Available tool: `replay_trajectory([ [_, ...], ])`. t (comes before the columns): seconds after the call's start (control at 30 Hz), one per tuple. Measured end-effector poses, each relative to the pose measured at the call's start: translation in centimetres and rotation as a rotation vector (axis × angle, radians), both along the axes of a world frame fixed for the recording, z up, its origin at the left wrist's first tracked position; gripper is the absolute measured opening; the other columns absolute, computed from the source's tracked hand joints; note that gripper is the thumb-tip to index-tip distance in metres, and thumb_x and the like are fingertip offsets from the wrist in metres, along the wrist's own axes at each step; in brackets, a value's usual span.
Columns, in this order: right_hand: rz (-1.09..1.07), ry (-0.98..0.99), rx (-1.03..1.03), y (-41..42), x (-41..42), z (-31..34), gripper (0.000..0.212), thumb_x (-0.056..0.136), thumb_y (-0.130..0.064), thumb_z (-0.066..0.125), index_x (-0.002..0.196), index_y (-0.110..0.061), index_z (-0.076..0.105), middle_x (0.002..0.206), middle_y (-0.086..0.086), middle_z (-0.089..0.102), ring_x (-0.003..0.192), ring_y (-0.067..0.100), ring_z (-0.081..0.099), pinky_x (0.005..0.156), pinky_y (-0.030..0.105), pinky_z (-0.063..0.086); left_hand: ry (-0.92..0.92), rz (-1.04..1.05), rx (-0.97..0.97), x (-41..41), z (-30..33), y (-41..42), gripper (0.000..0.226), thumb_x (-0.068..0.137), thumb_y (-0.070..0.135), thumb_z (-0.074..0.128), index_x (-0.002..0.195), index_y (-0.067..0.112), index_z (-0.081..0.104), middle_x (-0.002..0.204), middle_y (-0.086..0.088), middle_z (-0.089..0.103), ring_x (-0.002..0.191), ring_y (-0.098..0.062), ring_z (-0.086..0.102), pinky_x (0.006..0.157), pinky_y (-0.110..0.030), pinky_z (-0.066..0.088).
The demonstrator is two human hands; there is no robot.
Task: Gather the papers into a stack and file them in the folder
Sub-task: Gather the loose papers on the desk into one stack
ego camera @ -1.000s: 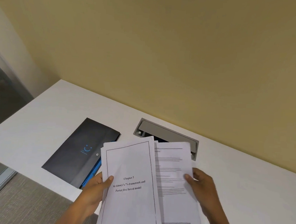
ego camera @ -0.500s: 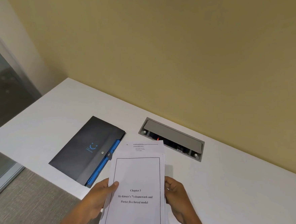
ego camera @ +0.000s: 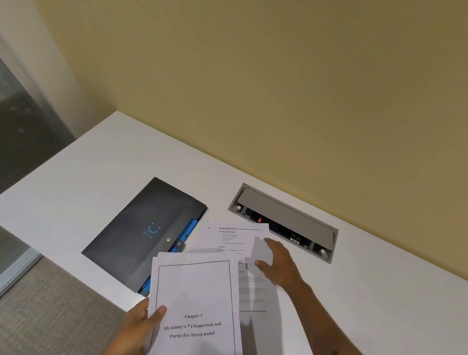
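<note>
My left hand grips a stack of white papers by its left edge, thumb on the "Chapter 3" title page, which is lifted above the table. My right hand lies flat, fingers spread, on a loose printed sheet that rests on the table behind the stack; another sheet shows beneath it. The dark folder with a blue smile logo and blue inner edge lies closed on the table, left of the papers.
The white table stands against a yellow wall. A grey cable port with an open flap is set into the table just behind my right hand. The table's front edge drops to grey carpet at the lower left.
My right hand has let go of the stack's right edge and moved forward onto the loose sheet on the table. The left hand keeps the stack.
</note>
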State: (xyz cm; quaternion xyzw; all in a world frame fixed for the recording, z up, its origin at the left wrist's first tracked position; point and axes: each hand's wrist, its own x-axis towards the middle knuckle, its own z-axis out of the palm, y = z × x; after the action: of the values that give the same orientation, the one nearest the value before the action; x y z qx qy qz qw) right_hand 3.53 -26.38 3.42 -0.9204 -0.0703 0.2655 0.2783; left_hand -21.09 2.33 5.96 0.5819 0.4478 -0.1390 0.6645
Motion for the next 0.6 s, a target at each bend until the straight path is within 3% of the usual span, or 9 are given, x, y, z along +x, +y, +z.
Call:
replay_trajectory([
  [0.1, 0.17, -0.038, -0.146, 0.5, 2.8, -2.0, 0.107, 0.083, -0.048, 0.08, 0.164, -0.017, 0.016, 0.171, 0.004, 0.018, 0.157, 0.03, 0.018, 0.124, 0.048, 0.027, -0.002, -0.016, 0.004, -0.9, -0.8, 0.9, 0.024, 0.096, 0.006, 0.065, 0.115, 0.018, 0.072, 0.111, -0.011, 0.08, 0.11, -0.037, 0.073, 0.104, -0.057, 0.051],
  [0.2, 0.279, -0.074, -0.259, 1.0, 4.7, -4.0, 0.13, 0.072, -0.056, 0.085, 0.164, -0.019, 0.002, 0.174, 0.004, 0.005, 0.159, 0.034, 0.006, 0.126, 0.056, 0.023, -0.007, -0.099, 0.101, -1.6, -0.5, 1.4, 0.023, 0.095, 0.016, 0.068, 0.111, 0.033, 0.071, 0.103, 0.008, 0.082, 0.106, -0.021, 0.074, 0.094, -0.038, 0.054],
  [0.27, 0.267, -0.079, -0.299, 1.3, 5.6, -5.0, 0.135, 0.067, -0.057, 0.088, 0.164, -0.022, 0.001, 0.174, 0.006, 0.004, 0.159, 0.036, 0.005, 0.125, 0.059, 0.022, 0.021, -0.1, 0.105, -1.8, -0.6, 1.7, 0.024, 0.095, 0.019, 0.068, 0.11, 0.037, 0.07, 0.1, 0.012, 0.082, 0.103, -0.017, 0.074, 0.093, -0.037, 0.054],
  [0.47, 0.089, -0.086, -0.274, 2.1, 6.8, -5.9, 0.117, 0.065, -0.048, 0.092, 0.158, -0.037, 0.023, 0.162, 0.012, 0.032, 0.153, 0.039, 0.021, 0.121, 0.061, 0.027, 0.074, -0.092, 0.125, -2.5, -1.2, 2.0, 0.021, 0.091, 0.03, 0.072, 0.107, 0.043, 0.068, 0.096, 0.011, 0.083, 0.1, -0.019, 0.076, 0.101, -0.043, 0.053],
  [0.53, 0.075, -0.089, -0.235, 2.2, 6.7, -6.1, 0.108, 0.066, -0.044, 0.093, 0.156, -0.035, 0.033, 0.159, 0.007, 0.037, 0.151, 0.035, 0.023, 0.122, 0.056, 0.027, 0.061, -0.079, 0.111, -2.7, -1.7, 2.0, 0.029, 0.082, 0.04, 0.078, 0.11, 0.04, 0.069, 0.1, 0.008, 0.083, 0.104, -0.021, 0.075, 0.103, -0.046, 0.052],
  [0.6, 0.043, -0.122, -0.189, 2.4, 6.1, -6.1, 0.102, 0.068, -0.039, 0.094, 0.154, -0.026, 0.042, 0.156, 0.005, 0.042, 0.149, 0.032, 0.027, 0.121, 0.052, 0.031, 0.05, -0.088, 0.115, -2.6, -1.6, 1.7, 0.028, 0.085, 0.035, 0.078, 0.111, 0.036, 0.07, 0.099, 0.007, 0.083, 0.103, -0.022, 0.076, 0.097, -0.041, 0.054],
])
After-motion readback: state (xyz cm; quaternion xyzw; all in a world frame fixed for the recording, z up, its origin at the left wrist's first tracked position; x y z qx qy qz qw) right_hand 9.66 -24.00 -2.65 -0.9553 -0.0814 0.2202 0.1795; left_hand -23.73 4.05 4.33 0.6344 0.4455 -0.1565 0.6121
